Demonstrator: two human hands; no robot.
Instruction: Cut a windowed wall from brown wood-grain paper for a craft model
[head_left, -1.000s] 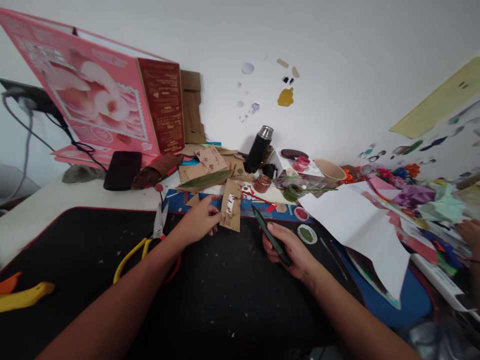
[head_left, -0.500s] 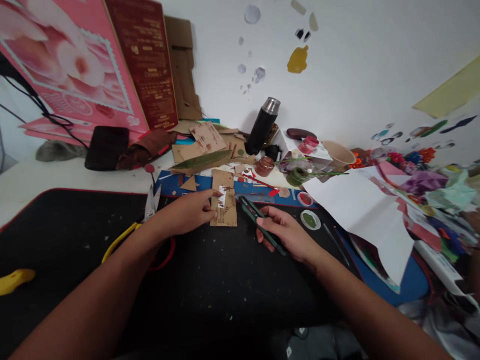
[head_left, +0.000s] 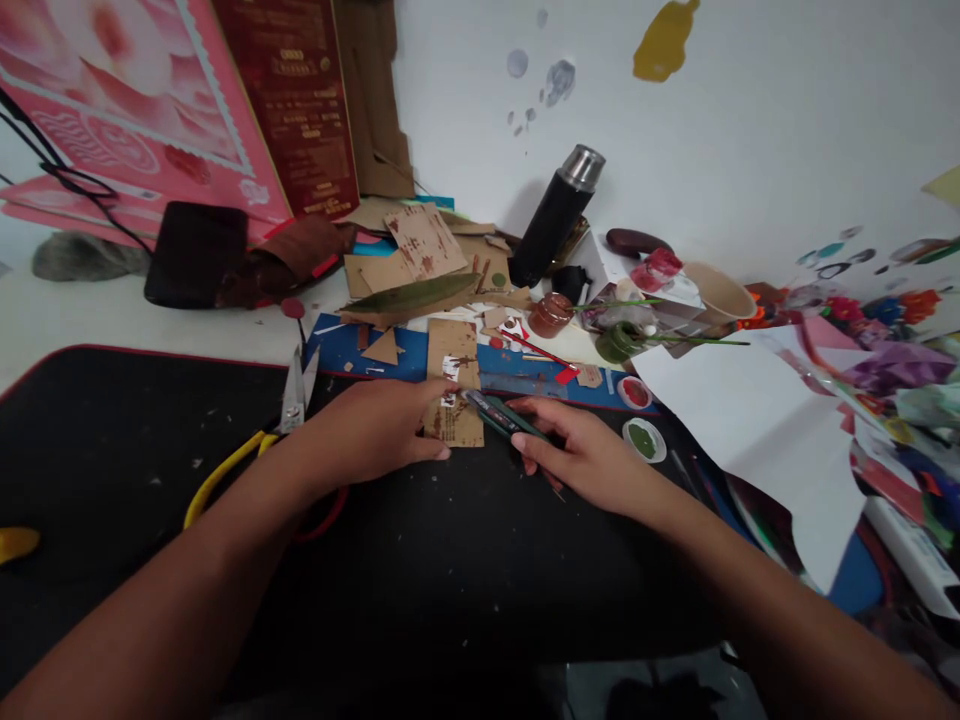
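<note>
Cardboard strip (head_left: 469,374), across the far edge of the black mat (head_left: 450,580), looks light, stiff — best pinned by its near corners; left hand (head_left: 382,425) over its left side, thumb and forefinger apart — right hand (head_left: 583,447) grips green cutter (head_left: 501,415)

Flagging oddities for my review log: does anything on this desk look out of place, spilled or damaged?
The scissors lie open, partly hidden by the left forearm, which seems awkward. Pale specks litter the black mat, and the card behind the leaf is brown-blotched.
</note>
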